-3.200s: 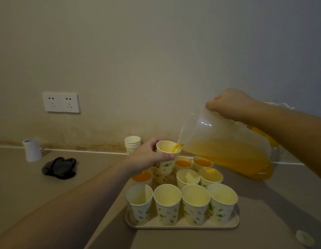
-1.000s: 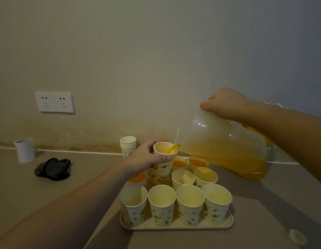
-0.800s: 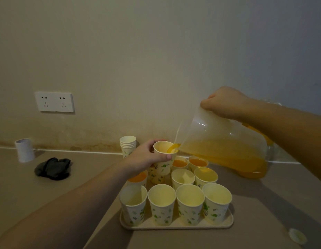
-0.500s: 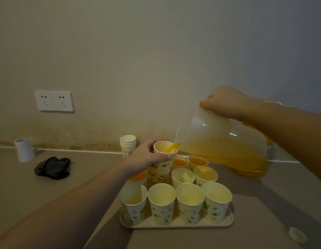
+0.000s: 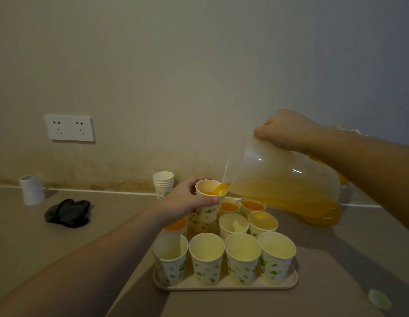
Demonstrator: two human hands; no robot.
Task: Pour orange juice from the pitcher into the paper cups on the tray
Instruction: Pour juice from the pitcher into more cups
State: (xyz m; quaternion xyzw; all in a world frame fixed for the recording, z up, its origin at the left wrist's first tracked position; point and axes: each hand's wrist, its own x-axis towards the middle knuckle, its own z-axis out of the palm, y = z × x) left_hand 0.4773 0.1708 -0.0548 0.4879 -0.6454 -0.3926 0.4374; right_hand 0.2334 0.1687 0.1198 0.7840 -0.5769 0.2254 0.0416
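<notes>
My right hand (image 5: 284, 130) grips the top of a clear plastic pitcher (image 5: 283, 181) tilted to the left, with orange juice pooled in its lower side. Juice runs from its spout into a paper cup (image 5: 208, 202) that my left hand (image 5: 185, 202) holds raised above the back of the tray (image 5: 224, 286). The beige tray carries several paper cups with green prints. Three at the back hold juice, such as one filled cup (image 5: 230, 207). The front row, such as one pale cup (image 5: 207, 257), shows no juice.
A stack of spare cups (image 5: 163, 185) stands behind the tray by the wall. To the left lie a black cloth (image 5: 67, 212) and a white cylinder (image 5: 31, 189). A double wall socket (image 5: 69, 128) is above them. A small round lid (image 5: 379, 302) lies at front right.
Little has moved; the pitcher stays tilted and juice keeps flowing into the held cup, where orange now shows inside.
</notes>
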